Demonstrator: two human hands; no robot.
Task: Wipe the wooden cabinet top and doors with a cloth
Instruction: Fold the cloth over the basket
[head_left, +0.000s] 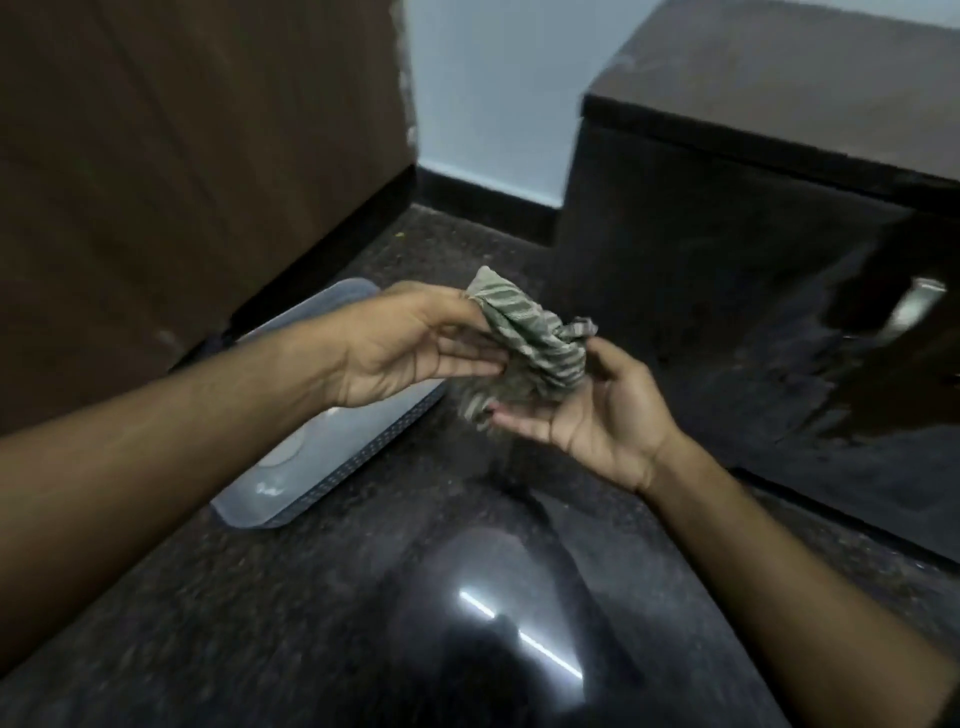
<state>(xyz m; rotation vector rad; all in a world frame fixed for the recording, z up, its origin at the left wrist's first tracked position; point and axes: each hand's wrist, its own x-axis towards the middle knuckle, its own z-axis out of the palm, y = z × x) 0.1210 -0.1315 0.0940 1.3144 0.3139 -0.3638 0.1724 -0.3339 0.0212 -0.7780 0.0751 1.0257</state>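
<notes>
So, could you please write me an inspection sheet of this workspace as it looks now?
Surface: dark polished floor, glossy, mirroring a strip light.
Job's things: striped cloth, bunched up and held in the air between both hands; dark wooden cabinet to the right, top bare where visible, metal handle on its front.
Clutter: pale plastic lid lying flat on the floor under the left forearm.
Grip: left hand pinches the cloth's upper end; right hand cups it from below, fingers curled.
Cables: nothing seen.
Surroundings: brown wooden panel at left, pale wall with black skirting behind.
</notes>
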